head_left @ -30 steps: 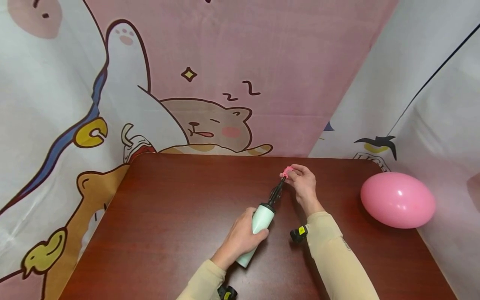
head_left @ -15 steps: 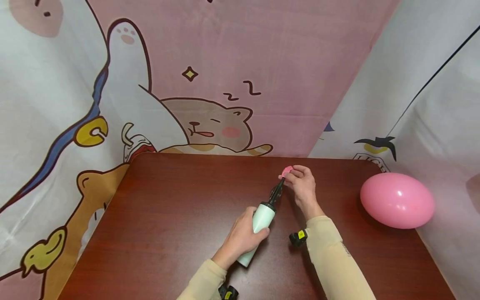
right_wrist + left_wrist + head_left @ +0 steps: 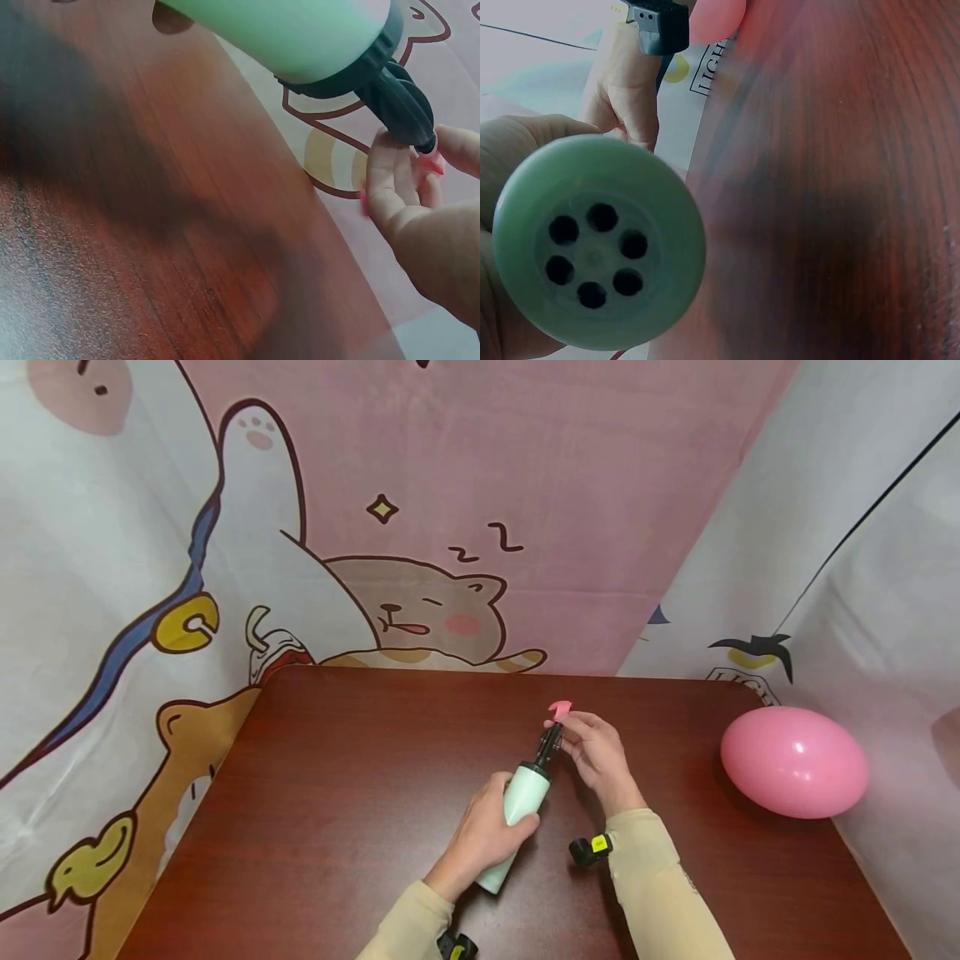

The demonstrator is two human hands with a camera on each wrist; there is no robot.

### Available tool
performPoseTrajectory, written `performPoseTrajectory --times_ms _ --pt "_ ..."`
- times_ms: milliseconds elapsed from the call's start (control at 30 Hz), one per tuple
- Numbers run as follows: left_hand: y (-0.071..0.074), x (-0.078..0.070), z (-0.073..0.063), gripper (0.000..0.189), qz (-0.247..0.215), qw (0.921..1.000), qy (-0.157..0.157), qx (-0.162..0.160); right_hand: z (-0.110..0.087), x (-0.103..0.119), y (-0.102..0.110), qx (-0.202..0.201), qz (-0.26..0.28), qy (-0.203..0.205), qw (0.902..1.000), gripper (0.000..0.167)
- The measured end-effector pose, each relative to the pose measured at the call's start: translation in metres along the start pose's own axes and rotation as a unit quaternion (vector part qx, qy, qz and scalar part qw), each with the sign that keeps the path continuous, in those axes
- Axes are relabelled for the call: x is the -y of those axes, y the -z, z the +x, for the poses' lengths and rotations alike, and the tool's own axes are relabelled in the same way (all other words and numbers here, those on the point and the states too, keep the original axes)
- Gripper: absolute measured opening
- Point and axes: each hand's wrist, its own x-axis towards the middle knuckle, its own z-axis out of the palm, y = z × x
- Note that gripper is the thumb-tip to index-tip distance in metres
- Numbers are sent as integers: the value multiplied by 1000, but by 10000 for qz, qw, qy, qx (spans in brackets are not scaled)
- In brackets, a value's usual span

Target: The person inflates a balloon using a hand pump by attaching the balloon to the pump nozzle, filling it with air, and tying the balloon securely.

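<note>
My left hand [image 3: 483, 835] grips the mint-green body of a hand balloon pump [image 3: 527, 797], its black nozzle [image 3: 549, 745] pointing away and slightly right over the table. At the nozzle tip, the thumb and fingers of my right hand [image 3: 600, 764] pinch a limp pink balloon [image 3: 559, 708], whose loose end sticks up past the fingers. The right wrist view shows the balloon's neck [image 3: 430, 163] right at the nozzle tip, partly hidden by fingers. In the left wrist view, the pump's holed round end [image 3: 681, 240] faces the camera.
An inflated pink balloon [image 3: 795, 762] rests at the table's right edge. The brown wooden table [image 3: 337, 793] reaches back to a cartoon-printed cloth [image 3: 585, 510]. A small black camera [image 3: 590, 849] is worn at my right wrist.
My right hand has shifted a little left with the limp balloon, whose loose end has swung left and now stands above the nozzle tip. The left hand and pump have hardly moved.
</note>
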Motion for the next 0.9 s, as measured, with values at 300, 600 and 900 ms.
performPoseTrajectory --times_ms 300,600,900 --pt "0 1 -5 59 -38 10000 -60 28 0 -2 2 995 475 -224 9936 27" --pt "2 2 -2 60 -154 9999 -66 -14 -11 -11 -5 1187 400 -223 9919 33" --pt "1 2 -2 59 -203 9996 -205 13 -9 -8 -3 1086 350 61 9934 32"
